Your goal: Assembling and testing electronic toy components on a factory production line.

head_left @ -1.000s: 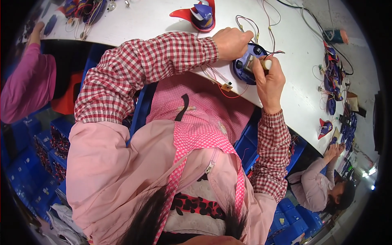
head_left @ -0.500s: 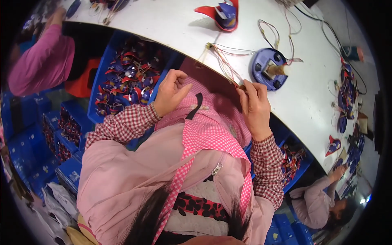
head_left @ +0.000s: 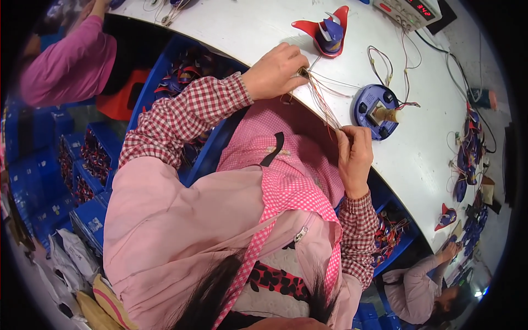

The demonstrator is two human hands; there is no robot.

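My left hand (head_left: 276, 71) reaches over the table's near edge, its thumb and fingers closed at a small dark circuit board (head_left: 303, 72). From that board a bundle of thin red, white and dark wires (head_left: 322, 99) runs down to the right. The far ends of the wires are pinched between the thumb and fingers of my right hand (head_left: 355, 157), at the table edge. Beyond the right hand lies a round purple base (head_left: 376, 111) with black pads and a tan piece at its centre. A red and purple winged toy part (head_left: 329, 37) stands farther back.
A power supply (head_left: 410, 12) with leads sits at the far right of the white table (head_left: 264, 33). Blue bins of toy parts (head_left: 190, 74) flank my lap. Co-workers sit at left (head_left: 69, 63) and lower right (head_left: 421, 291). More purple parts (head_left: 467, 148) line the right side.
My left hand has moved from over my lap up to the table and closed at the circuit board. The right hand still pinches the wire ends. The view has shifted slightly.
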